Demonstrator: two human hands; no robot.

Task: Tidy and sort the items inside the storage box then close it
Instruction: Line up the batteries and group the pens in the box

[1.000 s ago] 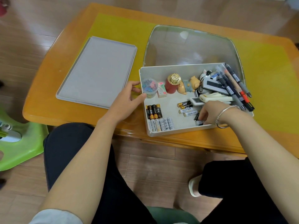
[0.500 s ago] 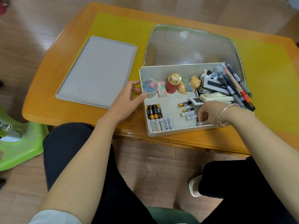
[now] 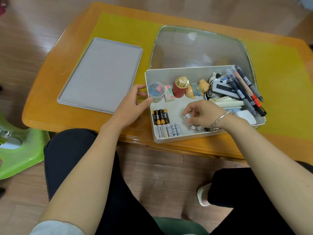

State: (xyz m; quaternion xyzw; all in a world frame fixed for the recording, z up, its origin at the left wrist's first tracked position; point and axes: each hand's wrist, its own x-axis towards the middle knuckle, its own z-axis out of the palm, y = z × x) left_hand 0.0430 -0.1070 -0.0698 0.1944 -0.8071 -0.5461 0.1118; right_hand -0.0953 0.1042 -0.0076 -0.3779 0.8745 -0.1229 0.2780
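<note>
Head view: your right hand (image 3: 205, 113) has its fingers curled, pinching what looks like one or more white batteries (image 3: 187, 116) above the storage box (image 3: 169, 140) floor. Your left hand (image 3: 131, 106) lies relaxed against the box's left wall. Loose batteries may roll and scatter the sorted row (image 3: 163, 122) in the near-left corner if dropped. The lid (image 3: 101, 73) waits on the table (image 3: 50, 107), left.

Soft even daylight, sharp center, wide-angle-warped edges.

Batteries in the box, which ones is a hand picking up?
The loose white batteries mid-box, pinched by the right hand; the sorted row lies untouched at the left wall.
</note>
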